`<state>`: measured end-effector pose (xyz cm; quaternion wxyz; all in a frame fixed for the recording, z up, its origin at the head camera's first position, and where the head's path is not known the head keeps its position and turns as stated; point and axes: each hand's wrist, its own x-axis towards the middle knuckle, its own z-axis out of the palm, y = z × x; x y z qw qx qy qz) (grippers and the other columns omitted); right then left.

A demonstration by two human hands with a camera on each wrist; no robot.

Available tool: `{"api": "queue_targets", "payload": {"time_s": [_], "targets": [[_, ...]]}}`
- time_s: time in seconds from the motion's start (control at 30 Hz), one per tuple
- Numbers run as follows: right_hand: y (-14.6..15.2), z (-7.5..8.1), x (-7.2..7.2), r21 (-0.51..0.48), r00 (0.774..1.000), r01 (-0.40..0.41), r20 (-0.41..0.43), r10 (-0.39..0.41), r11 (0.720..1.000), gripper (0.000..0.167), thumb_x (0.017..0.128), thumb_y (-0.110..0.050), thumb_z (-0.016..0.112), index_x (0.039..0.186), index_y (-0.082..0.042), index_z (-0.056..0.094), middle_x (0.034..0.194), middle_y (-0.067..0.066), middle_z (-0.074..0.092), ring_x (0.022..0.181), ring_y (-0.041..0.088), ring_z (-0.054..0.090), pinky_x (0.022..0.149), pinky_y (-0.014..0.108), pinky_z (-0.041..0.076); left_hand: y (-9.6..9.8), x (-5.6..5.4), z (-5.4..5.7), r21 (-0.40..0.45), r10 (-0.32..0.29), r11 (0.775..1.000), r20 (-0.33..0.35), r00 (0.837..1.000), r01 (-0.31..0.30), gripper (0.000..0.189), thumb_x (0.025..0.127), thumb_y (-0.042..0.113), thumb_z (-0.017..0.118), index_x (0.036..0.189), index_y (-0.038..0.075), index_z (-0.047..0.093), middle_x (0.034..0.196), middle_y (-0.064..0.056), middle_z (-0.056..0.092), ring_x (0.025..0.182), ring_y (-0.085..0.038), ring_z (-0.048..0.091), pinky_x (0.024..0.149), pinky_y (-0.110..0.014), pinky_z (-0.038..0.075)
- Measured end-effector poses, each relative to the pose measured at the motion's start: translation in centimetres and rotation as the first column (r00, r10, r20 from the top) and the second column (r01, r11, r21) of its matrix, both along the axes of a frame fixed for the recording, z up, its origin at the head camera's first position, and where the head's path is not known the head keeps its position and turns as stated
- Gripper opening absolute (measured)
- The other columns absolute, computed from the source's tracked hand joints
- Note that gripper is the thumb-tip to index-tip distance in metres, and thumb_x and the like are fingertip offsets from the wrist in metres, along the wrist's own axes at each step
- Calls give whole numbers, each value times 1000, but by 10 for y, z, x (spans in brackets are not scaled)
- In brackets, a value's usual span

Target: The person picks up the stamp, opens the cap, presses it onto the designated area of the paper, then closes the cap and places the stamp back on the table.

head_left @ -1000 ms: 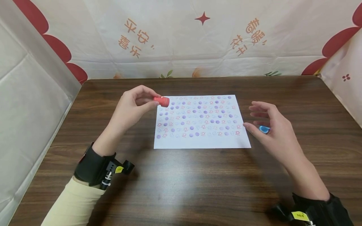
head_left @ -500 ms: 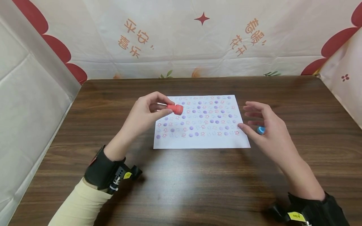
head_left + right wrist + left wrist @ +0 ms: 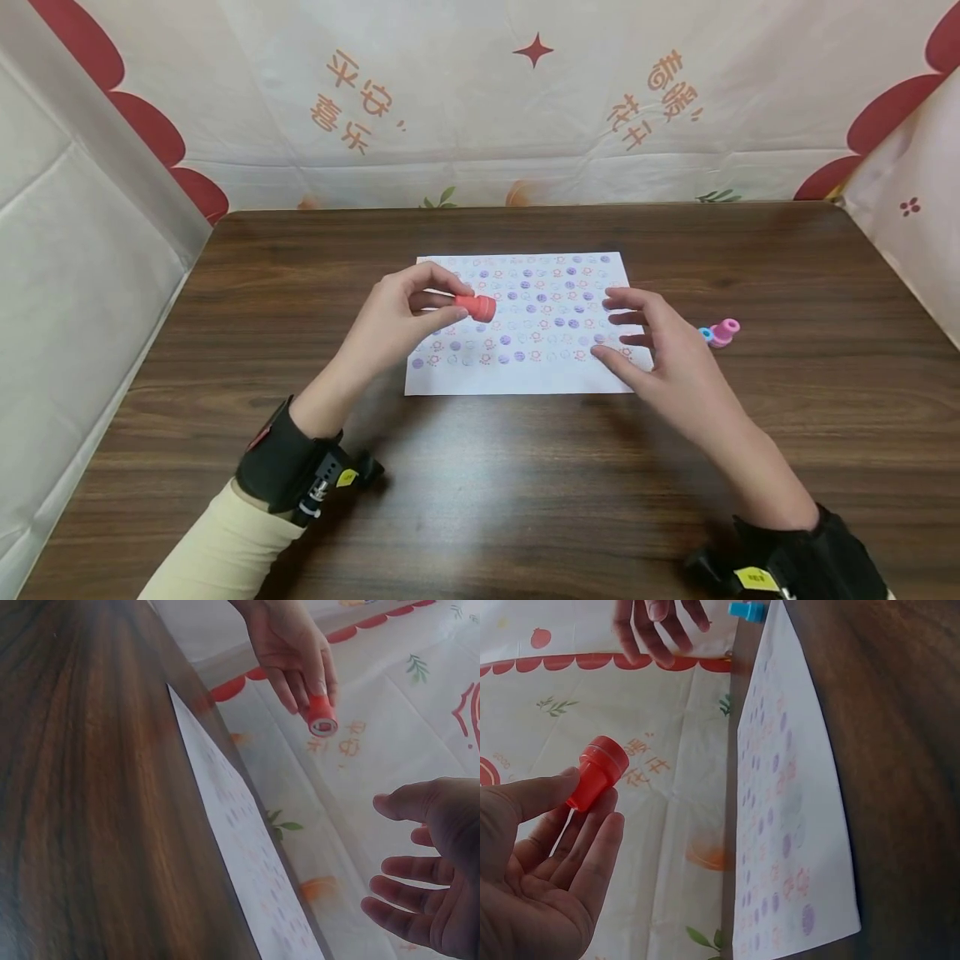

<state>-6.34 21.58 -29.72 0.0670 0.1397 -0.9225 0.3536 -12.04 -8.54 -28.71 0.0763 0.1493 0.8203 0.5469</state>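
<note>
Above the left part of a white paper sheet (image 3: 525,382), my left hand (image 3: 397,321) pinches a small red stamp (image 3: 478,307) between thumb and fingers. The stamp is held off the paper, its wide round end turned toward the right hand; a pale ring shows on that end (image 3: 323,727) in the right wrist view. My right hand (image 3: 667,354) hovers over the sheet's right edge, fingers spread and holding nothing. Rows of purple, red and faint blue prints cover most of the sheet. Beyond the right hand, a blue stamp (image 3: 706,334) and a pink one (image 3: 725,332) are partly visible.
The sheet lies flat on a dark brown wooden table (image 3: 480,483). A pale printed cloth (image 3: 480,108) hangs behind the table's far edge, with more cloth at both sides. Each wrist wears a black strap with a camera (image 3: 367,468).
My left hand has carried the red stamp right and nearer over the sheet. My right hand has moved left over the sheet's edge, uncovering the pink stamp.
</note>
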Motion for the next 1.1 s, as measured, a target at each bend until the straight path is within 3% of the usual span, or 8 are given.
{"api": "queue_targets", "payload": {"time_s": [0.7, 1.1], "targets": [[-37, -24, 1, 26, 987, -104, 123, 100, 994, 63, 89, -20, 77, 142, -11, 45, 135, 10, 61, 120, 25, 63, 95, 45, 56, 22, 12, -23, 80, -98, 993, 83, 992, 91, 22, 87, 6, 75, 108, 4, 68, 113, -11, 69, 101, -22, 74, 86, -35, 59], [-45, -30, 4, 9, 984, -137, 119, 135, 990, 62, 88, -21, 77, 141, -11, 46, 135, 8, 62, 118, 24, 64, 92, 43, 57, 31, 17, -34, 132, -158, 981, 96, 983, 144, 20, 88, 3, 73, 107, 1, 67, 113, -14, 68, 100, -23, 74, 84, -32, 59]]}}
